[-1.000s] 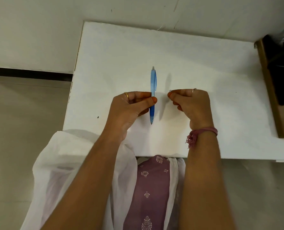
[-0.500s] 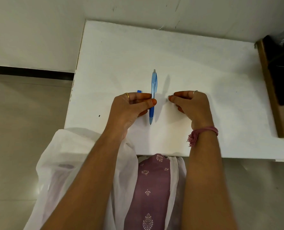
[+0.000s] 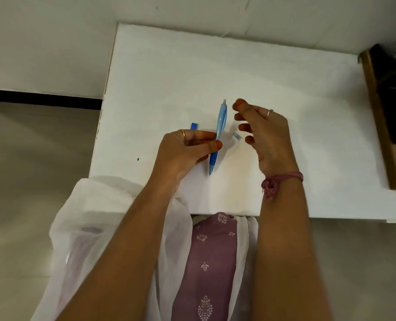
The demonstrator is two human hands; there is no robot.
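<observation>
Desk (image 3: 169,77), white, set against a pale wall, with beige floor on the left and a wooden cabinet (image 3: 377,117) at the right edge. The left hand (image 3: 185,151) pinches the pen (image 3: 220,126) at mid-barrel (tip toward the person). A blue bit (image 3: 194,126) peeks out behind its knuckles. The right hand (image 3: 266,133) hovers beside the pen, fingers loosely spread, holding nothing. A small pale-blue piece (image 3: 235,136), perhaps a pen part, lies between them. Half a second ago that hand was curled low and the piece was hidden.
</observation>
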